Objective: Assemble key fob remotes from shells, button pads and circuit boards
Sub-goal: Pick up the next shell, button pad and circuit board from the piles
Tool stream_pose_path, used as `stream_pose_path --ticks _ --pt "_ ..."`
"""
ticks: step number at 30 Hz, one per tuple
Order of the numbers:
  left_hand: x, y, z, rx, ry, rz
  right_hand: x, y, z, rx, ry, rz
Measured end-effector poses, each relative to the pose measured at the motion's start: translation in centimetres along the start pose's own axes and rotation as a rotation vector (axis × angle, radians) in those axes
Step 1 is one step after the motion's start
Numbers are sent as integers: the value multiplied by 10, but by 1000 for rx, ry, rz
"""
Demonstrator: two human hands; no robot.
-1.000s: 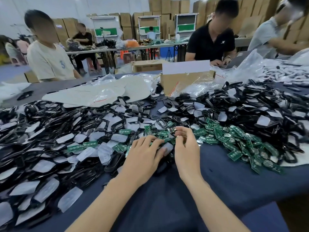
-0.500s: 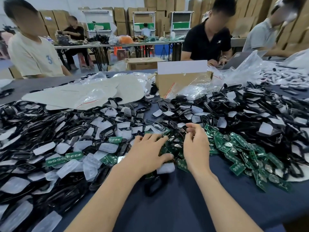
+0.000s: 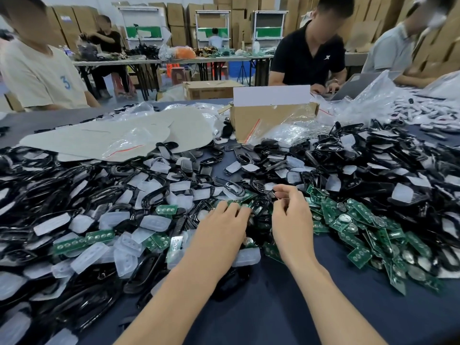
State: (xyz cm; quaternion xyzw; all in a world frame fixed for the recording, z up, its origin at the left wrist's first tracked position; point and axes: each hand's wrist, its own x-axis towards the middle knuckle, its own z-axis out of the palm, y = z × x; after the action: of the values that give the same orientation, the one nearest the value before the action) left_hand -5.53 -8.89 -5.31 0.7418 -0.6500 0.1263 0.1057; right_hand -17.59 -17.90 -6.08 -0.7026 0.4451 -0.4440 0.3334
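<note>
Black key fob shells (image 3: 154, 195), translucent button pads (image 3: 154, 222) and green circuit boards (image 3: 358, 220) lie in heaps over the dark blue table (image 3: 273, 307). My left hand (image 3: 221, 227) lies flat on the pile, its straight fingers touching green boards. My right hand (image 3: 291, 220) is just to its right with fingers curled. Its fingertips pinch at the edge of a black shell (image 3: 261, 204) lying between the two hands. One translucent pad (image 3: 246, 257) sits on the cloth between my wrists.
A cardboard box (image 3: 249, 120) with clear plastic bags (image 3: 361, 105) stands behind the pile, and grey sheets (image 3: 112, 138) lie at the back left. People sit across the table (image 3: 308, 53) and at the far left (image 3: 37, 70). Bare cloth lies near me.
Both hands have slid forward into the pile. My right hand's fingers moved from the green boards up to the black shells. The translucent pad by my left thumb now lies behind it.
</note>
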Motion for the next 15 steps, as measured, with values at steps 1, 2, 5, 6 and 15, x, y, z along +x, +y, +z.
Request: stream_pose_path --ticks 1,2,5,6,15 --pt "0 -2 0 -3 -2 -16 0 0 0 -3 -2 -4" --pt "-1 -5 0 -8 -3 -34 0 0 0 -5 -3 -9" --pt "-2 -11 -1 -34 -13 -54 0 0 1 -19 -6 -33" --pt "-3 -12 -2 -44 -12 -54 -1 0 1 -22 -8 -38" --pt "-11 -13 -15 -383 167 -113 -1 0 2 -57 -25 -87"
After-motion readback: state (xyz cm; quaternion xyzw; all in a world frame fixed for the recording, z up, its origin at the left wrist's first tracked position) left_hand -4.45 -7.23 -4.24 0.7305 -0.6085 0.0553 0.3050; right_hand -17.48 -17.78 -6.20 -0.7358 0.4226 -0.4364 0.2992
